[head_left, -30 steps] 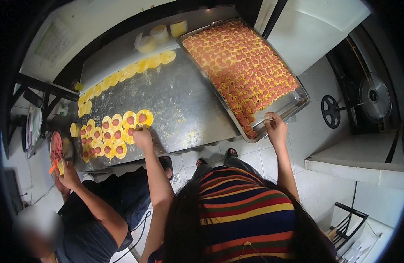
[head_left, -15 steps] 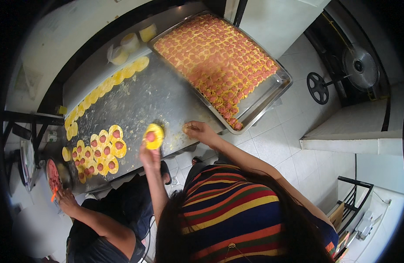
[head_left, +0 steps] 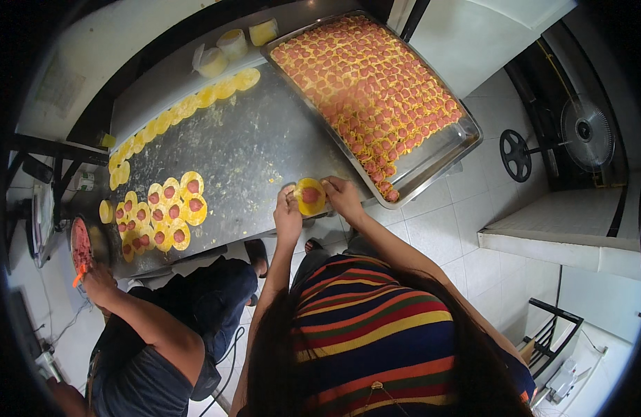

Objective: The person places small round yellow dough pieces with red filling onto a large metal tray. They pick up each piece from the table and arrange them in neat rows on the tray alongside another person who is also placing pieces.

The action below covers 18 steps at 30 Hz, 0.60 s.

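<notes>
A round yellow dumpling wrapper [head_left: 311,207] with a ball of pink meat filling [head_left: 309,194] is held over the near edge of the metal table [head_left: 237,153]. My left hand [head_left: 288,210] pinches its left edge, and the fingers of my right hand [head_left: 342,197] close on its right edge. Beyond my right hand stands a large metal tray [head_left: 459,149], mostly covered by rows of open-topped dumplings [head_left: 376,83]. Several filled wrappers [head_left: 169,213] lie flat on the table at the left.
Plain yellow wrappers [head_left: 185,106] overlap in a row along the table's far side, near several tubs [head_left: 232,44]. At left, a co-worker's hand [head_left: 98,285] holds an orange-handled tool at a bowl of pink filling [head_left: 80,247]. A fan [head_left: 584,132] stands far right.
My left hand has carried the filled wrapper rightward to my right hand, which now grips its other edge. The whole view has shifted slightly.
</notes>
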{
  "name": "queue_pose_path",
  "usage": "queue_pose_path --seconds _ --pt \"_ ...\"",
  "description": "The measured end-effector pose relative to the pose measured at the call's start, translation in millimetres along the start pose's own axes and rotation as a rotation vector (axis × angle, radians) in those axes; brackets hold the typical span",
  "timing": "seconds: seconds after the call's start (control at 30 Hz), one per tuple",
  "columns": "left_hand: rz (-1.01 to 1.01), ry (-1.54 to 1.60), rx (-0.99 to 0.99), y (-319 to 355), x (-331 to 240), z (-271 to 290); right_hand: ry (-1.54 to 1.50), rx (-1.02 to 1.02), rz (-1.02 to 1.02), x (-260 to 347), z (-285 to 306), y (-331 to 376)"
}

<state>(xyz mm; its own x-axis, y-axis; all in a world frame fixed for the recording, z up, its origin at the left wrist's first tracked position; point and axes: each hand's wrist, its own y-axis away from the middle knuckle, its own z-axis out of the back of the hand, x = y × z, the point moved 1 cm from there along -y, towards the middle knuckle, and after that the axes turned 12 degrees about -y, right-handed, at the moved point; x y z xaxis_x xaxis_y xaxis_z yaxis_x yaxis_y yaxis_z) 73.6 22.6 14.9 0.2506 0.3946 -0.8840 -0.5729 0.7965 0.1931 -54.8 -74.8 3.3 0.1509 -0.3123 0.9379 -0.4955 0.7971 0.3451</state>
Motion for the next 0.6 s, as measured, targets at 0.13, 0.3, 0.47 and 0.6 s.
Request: queue_pose_path --seconds 0.13,0.3,0.47,0.6 --pt "0.155 0.302 0.03 3.9 -9.2 4.9 -0.134 0.089 0.22 2.4 0.6 9.8" --pt "0.088 0.288 0.027 3.5 -1.8 6.1 0.08 0.096 0.463 11.2 -3.9 13.3" --pt "-0.051 0.14 0.063 -6.9 22.4 7.6 0.161 0.14 0.408 12.4 -4.6 7.8" --pt "-0.078 0.116 0.082 -11.5 26.9 10.9 0.042 0.157 0.373 10.8 -4.6 16.3"
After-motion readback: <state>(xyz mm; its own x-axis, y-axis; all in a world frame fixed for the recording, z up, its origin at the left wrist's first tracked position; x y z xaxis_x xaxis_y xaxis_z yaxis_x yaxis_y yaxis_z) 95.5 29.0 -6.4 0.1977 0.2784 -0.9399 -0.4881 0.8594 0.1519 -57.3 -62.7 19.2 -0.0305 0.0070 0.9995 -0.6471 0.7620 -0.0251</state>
